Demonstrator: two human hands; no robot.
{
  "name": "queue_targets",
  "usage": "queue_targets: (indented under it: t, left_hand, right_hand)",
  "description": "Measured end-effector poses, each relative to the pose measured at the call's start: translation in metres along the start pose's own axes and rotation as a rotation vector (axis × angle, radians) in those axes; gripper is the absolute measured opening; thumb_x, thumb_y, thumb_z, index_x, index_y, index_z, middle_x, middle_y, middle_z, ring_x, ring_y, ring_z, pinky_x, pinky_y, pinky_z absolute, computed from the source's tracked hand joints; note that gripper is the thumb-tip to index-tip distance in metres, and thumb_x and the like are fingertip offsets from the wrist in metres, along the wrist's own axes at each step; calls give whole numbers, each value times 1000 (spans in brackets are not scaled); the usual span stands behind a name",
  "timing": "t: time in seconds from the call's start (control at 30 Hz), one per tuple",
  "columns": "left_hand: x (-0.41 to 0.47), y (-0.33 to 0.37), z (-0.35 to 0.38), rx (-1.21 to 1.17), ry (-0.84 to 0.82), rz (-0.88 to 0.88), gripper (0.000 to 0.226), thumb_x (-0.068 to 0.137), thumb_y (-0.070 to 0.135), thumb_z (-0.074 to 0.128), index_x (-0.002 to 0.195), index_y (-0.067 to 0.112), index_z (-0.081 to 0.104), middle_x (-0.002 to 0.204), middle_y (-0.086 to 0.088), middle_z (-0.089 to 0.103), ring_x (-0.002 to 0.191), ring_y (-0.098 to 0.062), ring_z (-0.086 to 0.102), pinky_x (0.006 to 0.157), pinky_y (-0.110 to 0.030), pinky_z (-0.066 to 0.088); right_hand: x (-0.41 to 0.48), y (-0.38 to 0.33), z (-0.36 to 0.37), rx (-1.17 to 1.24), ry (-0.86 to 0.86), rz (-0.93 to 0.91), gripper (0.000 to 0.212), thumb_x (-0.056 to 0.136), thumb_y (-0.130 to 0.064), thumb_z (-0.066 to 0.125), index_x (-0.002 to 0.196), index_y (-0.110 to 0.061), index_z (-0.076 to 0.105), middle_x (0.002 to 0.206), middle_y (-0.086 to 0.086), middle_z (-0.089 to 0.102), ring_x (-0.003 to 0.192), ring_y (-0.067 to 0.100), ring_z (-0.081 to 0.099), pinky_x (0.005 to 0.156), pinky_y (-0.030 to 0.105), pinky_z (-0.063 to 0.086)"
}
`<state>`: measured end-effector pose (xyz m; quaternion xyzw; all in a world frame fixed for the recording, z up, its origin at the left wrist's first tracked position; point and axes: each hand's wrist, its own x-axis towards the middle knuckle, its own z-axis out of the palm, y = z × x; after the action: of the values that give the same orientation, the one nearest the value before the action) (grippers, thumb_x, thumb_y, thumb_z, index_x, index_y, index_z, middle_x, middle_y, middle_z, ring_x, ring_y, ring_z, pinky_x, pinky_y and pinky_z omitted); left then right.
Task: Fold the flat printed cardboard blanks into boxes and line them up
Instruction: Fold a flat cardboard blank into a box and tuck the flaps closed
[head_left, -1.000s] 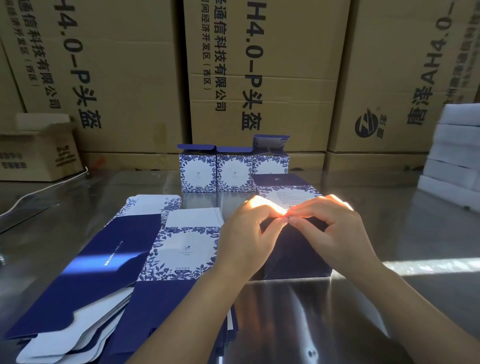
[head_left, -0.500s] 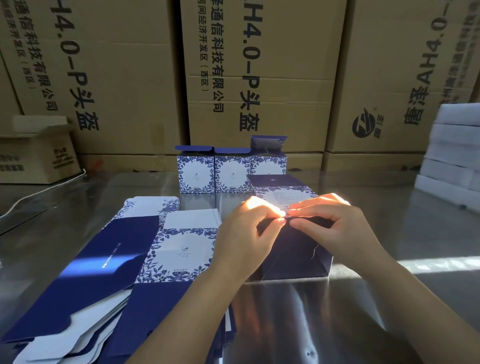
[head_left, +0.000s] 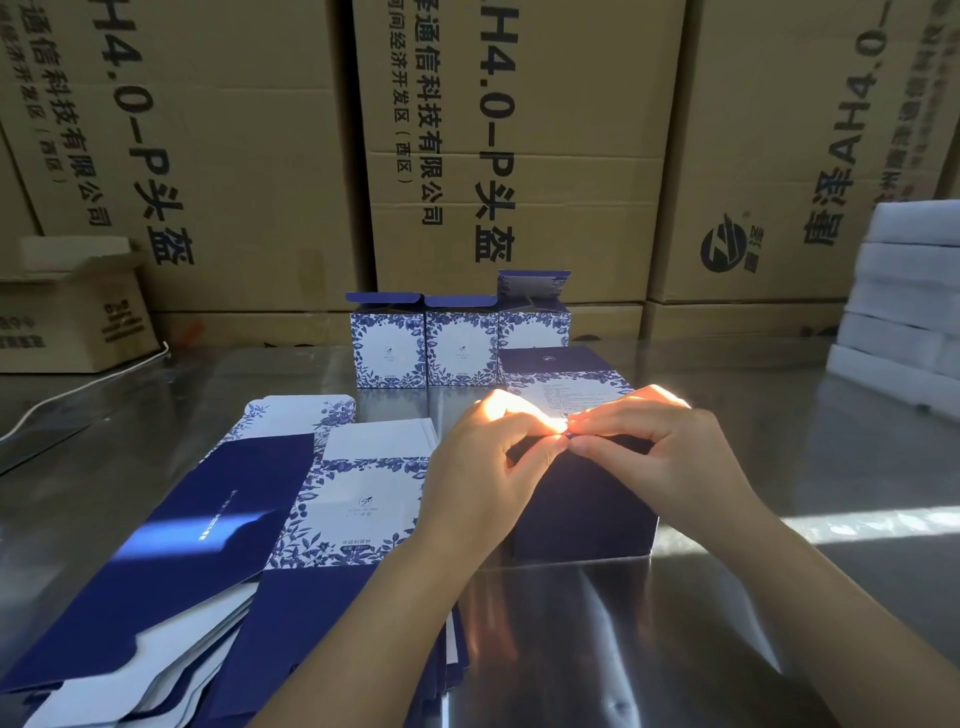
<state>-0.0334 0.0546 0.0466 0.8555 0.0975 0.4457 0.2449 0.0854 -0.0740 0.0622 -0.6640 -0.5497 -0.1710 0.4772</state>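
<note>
- We see the left hand (head_left: 483, 467) and the right hand (head_left: 660, 457) meeting fingertip to fingertip over the upper near edge of the half-folded box (head_left: 582, 514). Each hand has thumb and forefinger curled in a narrow pinch on that edge.
- Sun glare falls on the fingertips, so we cannot tell which flap lies between them.
- The half-folded box stands on the bench (head_left: 779, 457), its dark blue side toward us, just in front of the row of three folded boxes (head_left: 460, 345).
- The stack of flat blanks (head_left: 218, 545) lies to the left, just beside the left wrist.
- Compared with one second ago, we find both pinches held at the same spot; box, row and stack have not moved.
- Brown cartons (head_left: 249, 130) stand behind.
</note>
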Motion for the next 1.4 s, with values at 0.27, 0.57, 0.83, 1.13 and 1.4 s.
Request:
queue_targets:
  t: [0.27, 0.57, 0.83, 1.13, 1.4]
  left_hand:
    - [1, -1, 1, -4, 3, 8, 12, 87, 36, 64, 89, 27, 72, 93, 17, 61, 75, -3, 48, 64, -22, 44]
    - [1, 0, 1, 8, 7, 0, 11, 87, 36, 64, 91, 29, 71, 94, 18, 60, 74, -3, 50, 65, -24, 47]
    - [1, 0, -1, 48, -6, 15, 12, 87, 38, 62, 91, 30, 71, 85, 21, 55, 71, -1, 48, 62, -15, 39]
    - [0, 1, -2, 22, 18, 28, 9, 86, 36, 64, 86, 29, 70, 89, 20, 57, 80, -2, 50, 68, -24, 47]
    - [-2, 2, 1, 42, 96, 131, 19, 82, 36, 62, 87, 23, 75, 84, 20, 55, 86, -1, 44, 78, -29, 41]
  right_hand:
    - [2, 2, -10, 11, -98, 23, 21, 78, -21, 76, 86, -40, 74, 90, -30, 69, 96, -7, 61, 84, 7, 42]
    - [2, 0, -8, 14, -57, 37, 26, 76, -17, 77, 80, -42, 73, 88, -31, 68, 92, -8, 61, 82, 4, 41]
    - [3, 0, -9, 31, -65, 42, 23, 76, -16, 78, 81, -39, 75, 87, -27, 70, 91, -6, 62, 81, 6, 42]
    - [4, 10, -17, 119, -95, 146, 15, 72, -19, 80, 83, -29, 78, 86, -20, 73, 94, -4, 63, 80, 6, 44]
    - [2, 4, -9, 163, -109, 138, 12, 75, -20, 78, 84, -28, 78, 86, -20, 73, 95, -2, 64, 82, 9, 45]
